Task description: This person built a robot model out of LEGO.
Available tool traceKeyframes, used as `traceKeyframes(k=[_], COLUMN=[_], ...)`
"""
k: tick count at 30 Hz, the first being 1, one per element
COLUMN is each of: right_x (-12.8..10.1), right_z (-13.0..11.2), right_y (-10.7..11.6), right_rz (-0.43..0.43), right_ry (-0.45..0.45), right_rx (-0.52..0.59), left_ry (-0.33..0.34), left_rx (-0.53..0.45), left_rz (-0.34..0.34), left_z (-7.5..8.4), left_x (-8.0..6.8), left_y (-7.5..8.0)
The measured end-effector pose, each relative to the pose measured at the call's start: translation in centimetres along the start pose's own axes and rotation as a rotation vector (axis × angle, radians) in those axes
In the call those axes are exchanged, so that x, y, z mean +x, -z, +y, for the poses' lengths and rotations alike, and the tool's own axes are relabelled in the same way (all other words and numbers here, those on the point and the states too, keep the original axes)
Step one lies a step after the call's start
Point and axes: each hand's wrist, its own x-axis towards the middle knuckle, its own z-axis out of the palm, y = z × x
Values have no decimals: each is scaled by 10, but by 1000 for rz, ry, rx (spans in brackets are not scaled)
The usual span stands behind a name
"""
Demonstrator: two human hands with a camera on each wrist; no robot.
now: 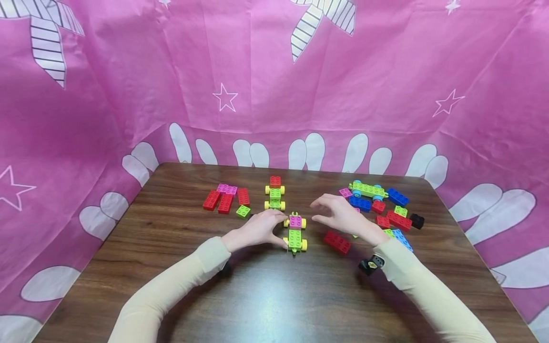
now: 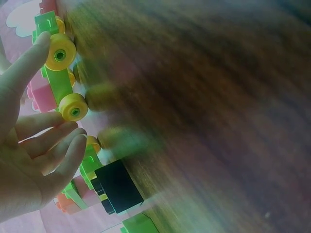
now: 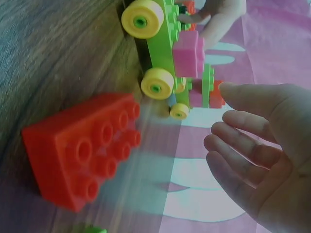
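In the head view a lime-green toy car base (image 1: pixel 295 240) with yellow wheels stands at mid-table, a pink brick (image 1: pixel 295 221) on its far end. My left hand (image 1: pixel 255 231) holds the car along its left side, thumb at the near wheel and fingertips at the far wheel (image 2: pixel 74 108). To the right, my right hand (image 1: pixel 343 216) hovers over the table with loosely bent fingers and nothing in them. Below it lies a red brick (image 3: pixel 87 145), studs showing in the right wrist view.
Behind the car stands a second yellow-wheeled car (image 1: pixel 275 193) carrying a red brick. Red and pink bricks (image 1: pixel 225 202) lie at left. A black brick (image 2: pixel 119 187) shows near the left hand. At right are a blue-wheeled car (image 1: pixel 368 190) and several loose bricks (image 1: pixel 399 220).
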Motion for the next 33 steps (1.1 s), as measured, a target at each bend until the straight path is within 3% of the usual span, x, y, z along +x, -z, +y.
traceKeyframes(k=[17,24,33], right_x=[-30,-48,-67], right_z=[30,46,53], right_y=[21,30,36], right_rz=[26,67,-39], right_ry=[-80,-66,-130], right_rx=[-54,-93,-124], left_ry=[4,2,2], left_rx=[3,-1,-6], left_rz=[-17,-9,-9], left_z=[1,1,1], left_x=[0,-1,-1], left_y=[1,1,0])
